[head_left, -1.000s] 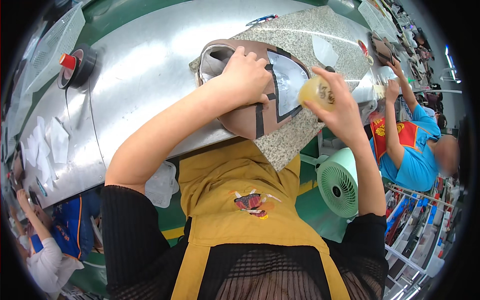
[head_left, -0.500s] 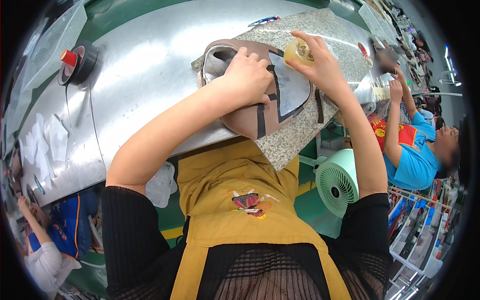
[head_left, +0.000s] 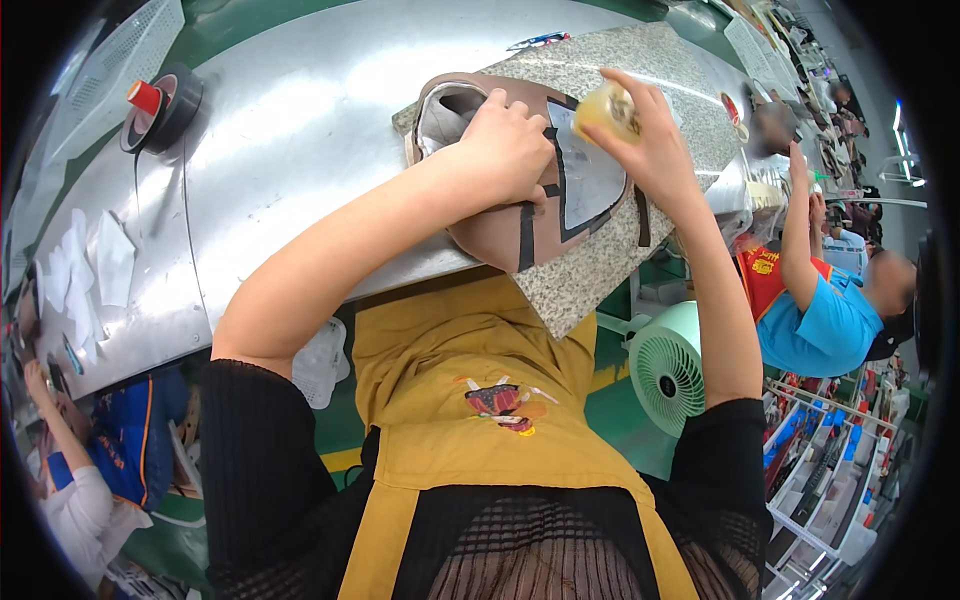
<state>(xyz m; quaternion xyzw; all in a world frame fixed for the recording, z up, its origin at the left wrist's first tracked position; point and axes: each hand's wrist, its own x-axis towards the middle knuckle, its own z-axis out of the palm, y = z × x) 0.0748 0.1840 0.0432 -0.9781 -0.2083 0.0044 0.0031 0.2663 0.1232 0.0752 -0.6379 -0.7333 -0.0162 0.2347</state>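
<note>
Your left hand clamped on a brown bag-like piece, your right hand gripping a yellowish rounded object, hands apart.

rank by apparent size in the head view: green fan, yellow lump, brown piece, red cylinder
1. Brown piece, partly under the left hand
2. Green fan
3. Yellow lump in the right hand
4. Red cylinder
</note>
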